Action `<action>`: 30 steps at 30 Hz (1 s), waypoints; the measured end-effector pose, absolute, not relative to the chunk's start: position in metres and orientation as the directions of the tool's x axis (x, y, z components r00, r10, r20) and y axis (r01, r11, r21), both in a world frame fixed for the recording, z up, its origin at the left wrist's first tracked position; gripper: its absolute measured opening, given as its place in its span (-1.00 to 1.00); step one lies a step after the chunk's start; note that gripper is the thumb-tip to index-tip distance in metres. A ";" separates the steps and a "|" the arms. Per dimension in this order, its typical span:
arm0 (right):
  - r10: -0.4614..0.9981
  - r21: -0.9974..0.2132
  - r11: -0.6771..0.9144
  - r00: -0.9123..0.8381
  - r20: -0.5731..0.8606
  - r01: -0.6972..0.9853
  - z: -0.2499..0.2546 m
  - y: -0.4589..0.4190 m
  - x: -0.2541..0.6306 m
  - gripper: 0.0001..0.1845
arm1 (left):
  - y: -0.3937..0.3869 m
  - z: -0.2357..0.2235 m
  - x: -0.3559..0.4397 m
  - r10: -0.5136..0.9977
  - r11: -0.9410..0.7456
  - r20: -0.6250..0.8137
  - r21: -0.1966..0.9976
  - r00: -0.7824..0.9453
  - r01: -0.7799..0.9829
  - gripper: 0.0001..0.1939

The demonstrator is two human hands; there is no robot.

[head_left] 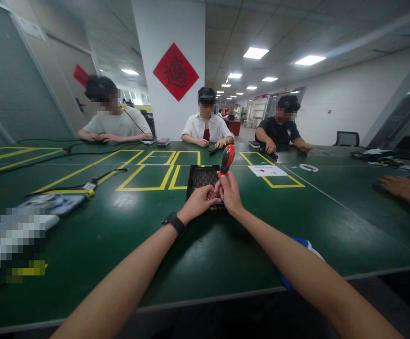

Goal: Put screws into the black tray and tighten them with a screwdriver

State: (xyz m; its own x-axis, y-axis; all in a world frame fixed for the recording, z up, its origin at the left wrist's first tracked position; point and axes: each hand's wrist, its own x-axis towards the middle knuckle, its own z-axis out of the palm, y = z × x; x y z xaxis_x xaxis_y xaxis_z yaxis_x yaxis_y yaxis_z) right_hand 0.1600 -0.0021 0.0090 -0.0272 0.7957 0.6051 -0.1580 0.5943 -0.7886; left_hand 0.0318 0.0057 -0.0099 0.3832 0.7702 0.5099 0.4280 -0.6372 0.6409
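Note:
A screwdriver with a red and black handle (228,159) stands nearly upright, its handle rising above my right hand (230,194). The fingers of that hand are closed around its lower part; the tip is hidden. My left hand (199,202), with a dark band on the wrist, meets the right one, thumb and fingers pinched together. Whatever the left fingers hold is too small or covered to make out. Both hands are over the near part of a black tray (191,181) with a patterned inside, lying on the green table (148,245).
Yellow tape outlines (137,189) mark the tabletop. A white paper (267,171) and a white ring (309,167) lie right of the tray. Black cables (81,155) run along the left. Three people sit opposite; another person's hand (398,186) rests at far right.

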 end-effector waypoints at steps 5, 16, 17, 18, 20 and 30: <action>0.795 -0.792 0.592 -0.050 0.604 -0.150 0.008 -0.001 0.162 -0.66 | 0.007 -0.012 0.030 0.775 -0.631 0.497 0.632 0.390 0.449 -0.80; 0.794 -0.790 0.596 -0.044 0.607 -0.146 0.009 -0.002 0.161 -0.68 | 0.008 -0.011 0.032 0.785 -0.619 0.495 0.665 0.373 0.418 -0.78; 0.792 -0.789 0.596 -0.049 0.608 -0.148 0.009 -0.003 0.161 -0.68 | 0.008 -0.012 0.031 0.790 -0.612 0.490 0.664 0.368 0.429 -0.77; 0.792 -0.790 0.595 -0.056 0.608 -0.149 0.009 -0.003 0.161 -0.67 | 0.009 -0.012 0.031 0.793 -0.608 0.485 0.664 0.368 0.435 -0.78; 0.795 -0.794 0.590 -0.068 0.603 -0.150 0.009 -0.002 0.161 -0.66 | 0.009 -0.013 0.031 0.791 -0.610 0.479 0.665 0.380 0.431 -0.81; 0.818 -0.820 0.559 -0.074 0.570 -0.126 0.006 0.002 0.164 -0.65 | 0.006 -0.011 0.032 0.743 -0.655 0.487 0.672 0.459 0.346 -0.90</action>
State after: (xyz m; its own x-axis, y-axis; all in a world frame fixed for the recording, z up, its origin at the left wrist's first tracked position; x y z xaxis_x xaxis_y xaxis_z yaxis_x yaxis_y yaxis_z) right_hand 0.1639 0.0023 0.0058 -0.0740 0.8185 0.5697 -0.1260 0.5590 -0.8195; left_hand 0.0321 0.0056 -0.0111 0.4588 0.7429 0.4875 0.3461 -0.6547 0.6720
